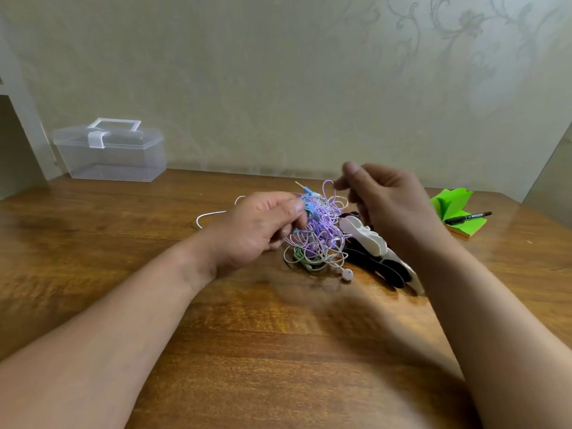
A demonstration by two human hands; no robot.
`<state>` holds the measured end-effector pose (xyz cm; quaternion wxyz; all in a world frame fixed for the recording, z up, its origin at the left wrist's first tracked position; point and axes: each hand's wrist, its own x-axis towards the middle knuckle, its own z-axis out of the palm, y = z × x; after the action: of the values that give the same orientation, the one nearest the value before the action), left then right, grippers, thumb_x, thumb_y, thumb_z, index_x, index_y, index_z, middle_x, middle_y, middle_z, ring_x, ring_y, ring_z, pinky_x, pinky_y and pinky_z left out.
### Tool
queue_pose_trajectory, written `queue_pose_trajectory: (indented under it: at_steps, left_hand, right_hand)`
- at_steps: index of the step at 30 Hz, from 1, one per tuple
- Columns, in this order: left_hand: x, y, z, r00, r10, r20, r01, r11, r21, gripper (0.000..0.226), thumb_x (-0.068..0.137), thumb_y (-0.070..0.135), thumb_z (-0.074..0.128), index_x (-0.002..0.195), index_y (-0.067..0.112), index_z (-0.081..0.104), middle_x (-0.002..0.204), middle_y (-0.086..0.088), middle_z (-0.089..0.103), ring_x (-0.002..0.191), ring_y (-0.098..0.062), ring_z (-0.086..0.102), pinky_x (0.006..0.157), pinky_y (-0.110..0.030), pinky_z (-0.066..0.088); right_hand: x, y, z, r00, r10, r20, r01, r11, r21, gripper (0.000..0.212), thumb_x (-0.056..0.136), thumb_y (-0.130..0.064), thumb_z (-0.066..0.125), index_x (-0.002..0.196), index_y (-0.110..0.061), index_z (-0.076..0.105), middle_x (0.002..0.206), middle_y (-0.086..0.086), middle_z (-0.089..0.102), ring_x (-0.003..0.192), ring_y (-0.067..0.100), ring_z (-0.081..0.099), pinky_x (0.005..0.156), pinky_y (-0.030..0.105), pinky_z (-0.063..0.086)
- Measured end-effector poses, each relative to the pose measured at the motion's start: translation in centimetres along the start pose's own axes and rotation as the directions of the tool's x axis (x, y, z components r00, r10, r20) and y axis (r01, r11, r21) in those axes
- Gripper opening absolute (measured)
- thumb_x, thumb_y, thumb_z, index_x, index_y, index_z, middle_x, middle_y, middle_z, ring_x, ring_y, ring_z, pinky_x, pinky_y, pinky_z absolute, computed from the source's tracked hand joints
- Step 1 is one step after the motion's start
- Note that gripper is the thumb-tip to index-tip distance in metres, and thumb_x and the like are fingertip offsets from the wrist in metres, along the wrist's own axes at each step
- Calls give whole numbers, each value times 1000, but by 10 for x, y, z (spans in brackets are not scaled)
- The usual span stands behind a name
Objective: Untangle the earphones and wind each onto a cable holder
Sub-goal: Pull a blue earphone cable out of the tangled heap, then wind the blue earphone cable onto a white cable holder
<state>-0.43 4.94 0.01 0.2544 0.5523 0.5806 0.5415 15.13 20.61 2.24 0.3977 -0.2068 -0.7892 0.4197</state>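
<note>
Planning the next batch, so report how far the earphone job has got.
Done: nothing that shows; the purple, white, green and blue cords are all one tangle. In hand: the left hand pinches the blue cord, and the right hand appears to pinch a purple loop. Left: separating every pair and winding each. The white and black cable holders lie beside the pile, none wound.

The left hand (257,230) covers the left side of the earphone tangle (322,233); it grips perhaps a blue cord (309,206) there. The blurred right hand (387,199) hides part of the cable holders (368,239) and green notepad (458,202); whether it pinches a purple loop (327,184) is unclear. Both forearms (123,305) are cut off by the near edge.
</note>
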Motion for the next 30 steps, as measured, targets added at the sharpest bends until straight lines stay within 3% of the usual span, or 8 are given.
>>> queue_pose_trajectory:
  at_steps: [3,6,9,14,19,25,28,30]
  left_hand:
    - [4,-6,3,994,-52,-93,46,996,-70,37,110,17,39,78,7,56,60,2,38,47,-6,29,44,-17,25]
    - [6,-12,4,989,-81,-121,76,996,-45,40,111,19,41,75,10,56,59,3,38,47,-7,28,45,-18,23]
    - [7,-14,6,992,-81,-96,80,997,-22,34,100,32,49,74,11,58,57,4,40,49,-9,28,45,-20,24]
    - [5,-13,10,993,-102,-51,103,994,25,34,101,35,49,78,12,59,60,4,42,49,-10,30,47,-21,26]
    - [4,-10,10,988,-120,-93,120,993,-9,37,110,20,40,80,8,58,62,0,44,46,-8,34,45,-17,29]
    - [5,-6,3,965,-153,-211,94,960,-264,32,107,24,42,81,10,52,64,-2,41,47,-16,28,51,-29,20]
    - [6,-5,1,960,-175,-221,89,932,-351,30,107,26,42,80,13,51,65,0,41,47,-16,26,61,-40,12]
    - [5,-4,0,958,-174,-229,79,924,-373,31,106,27,42,79,15,50,65,0,41,47,-16,26,59,-39,12]
  right_hand:
    - [9,4,-20,994,37,-100,-47,994,-98,39,104,-44,60,79,-19,78,60,-8,60,46,7,44,48,24,36]
    - [10,7,-29,999,39,-32,-49,913,-405,34,101,-41,63,77,-21,76,64,-2,67,42,3,46,43,19,35]
    - [9,12,-29,991,121,48,-66,787,-614,23,91,-43,73,78,-25,73,71,-6,69,63,9,61,55,26,43]
    - [3,16,-18,964,225,140,-23,598,-801,27,85,-57,73,95,-33,70,93,-9,68,89,21,63,75,33,51]
    - [3,19,-12,968,197,154,20,550,-835,20,91,-47,66,101,-31,70,94,-5,62,89,23,56,72,32,46]
    - [6,8,-14,988,-65,-137,-38,769,-638,23,91,-34,60,88,-12,54,83,5,58,83,34,52,62,40,34]
    - [0,-8,-8,989,51,-138,-74,982,-172,30,84,-36,57,91,-7,59,85,13,68,82,37,65,66,48,55]
    - [-4,-14,-1,993,113,16,-114,973,200,20,89,-25,55,91,-7,64,82,15,71,75,32,70,66,50,62]
